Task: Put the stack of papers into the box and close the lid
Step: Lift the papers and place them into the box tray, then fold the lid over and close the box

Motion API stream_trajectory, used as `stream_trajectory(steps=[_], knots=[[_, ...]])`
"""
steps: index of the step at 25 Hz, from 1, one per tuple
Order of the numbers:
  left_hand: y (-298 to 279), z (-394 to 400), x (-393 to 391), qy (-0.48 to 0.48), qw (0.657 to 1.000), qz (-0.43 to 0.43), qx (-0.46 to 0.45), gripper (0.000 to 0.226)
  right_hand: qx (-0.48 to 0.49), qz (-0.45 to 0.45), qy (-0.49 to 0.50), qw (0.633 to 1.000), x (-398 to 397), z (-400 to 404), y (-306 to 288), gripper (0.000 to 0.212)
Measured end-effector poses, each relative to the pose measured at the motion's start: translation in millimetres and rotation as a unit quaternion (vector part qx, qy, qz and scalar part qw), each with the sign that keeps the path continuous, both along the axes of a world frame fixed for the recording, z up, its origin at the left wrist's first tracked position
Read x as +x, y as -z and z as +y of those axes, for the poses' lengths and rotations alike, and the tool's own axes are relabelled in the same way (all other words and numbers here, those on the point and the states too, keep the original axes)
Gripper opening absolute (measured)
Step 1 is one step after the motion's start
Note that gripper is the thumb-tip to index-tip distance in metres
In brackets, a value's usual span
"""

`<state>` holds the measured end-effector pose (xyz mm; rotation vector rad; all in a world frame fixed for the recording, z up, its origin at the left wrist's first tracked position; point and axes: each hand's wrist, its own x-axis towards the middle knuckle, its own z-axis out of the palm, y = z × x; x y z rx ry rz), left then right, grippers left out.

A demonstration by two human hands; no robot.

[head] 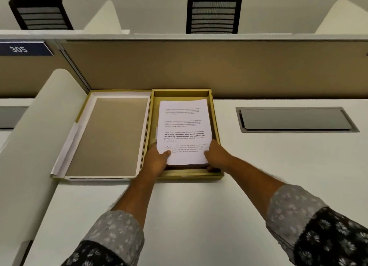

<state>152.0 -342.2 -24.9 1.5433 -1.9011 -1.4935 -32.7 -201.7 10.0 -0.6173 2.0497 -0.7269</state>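
A gold box [216, 124] stands open on the white desk against the tan partition. A stack of white printed papers [184, 130] lies inside it, its near end raised above the box's front wall. My left hand [156, 160] grips the stack's near left corner, thumb on top. My right hand [216, 155] holds the near right corner, fingers under the sheets. The lid [108, 136] lies upside down to the left of the box, touching it, showing a tan inner face and white rim.
A grey cable hatch [296, 119] is set into the desk [199, 206] right of the box. A curved white divider [35, 136] rises at the left. Two black chairs [214, 12] stand beyond the partition, and a blue sign reads 305 [22, 49].
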Motion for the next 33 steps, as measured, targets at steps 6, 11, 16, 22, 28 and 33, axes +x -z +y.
stream_trajectory(steps=[6, 11, 16, 22, 28, 33], knots=[[-25.3, 27.1, 37.3, 0.018, 0.986, -0.036, -0.161, 0.047, 0.047, 0.076, -0.049, 0.995, -3.8, 10.0, -22.7, 0.054], [-12.0, 43.0, 136.4, -0.221, 0.95, -0.111, -0.193, 0.034, -0.003, 0.153, 0.015, 0.988, 15.7, 49.9, -38.0, 0.061], [1.5, 33.3, 161.5, -0.305, 0.943, -0.124, -0.059, 0.066, -0.049, 0.112, -0.022, 0.992, 60.2, 62.3, -44.9, 0.041], [-3.7, 26.5, 151.3, -0.358, 0.929, -0.017, -0.094, 0.017, -0.128, 0.117, -0.025, 0.985, 99.5, 38.6, -71.4, 0.027], [-9.8, 63.5, 145.8, -0.374, 0.893, 0.172, -0.181, 0.048, -0.222, -0.024, 0.002, 0.975, 120.4, 24.1, -105.4, 0.017], [-4.9, 69.8, 143.4, -0.155, 0.889, 0.038, -0.429, 0.058, -0.294, -0.132, 0.048, 0.945, 123.0, 28.2, -119.3, 0.023]])
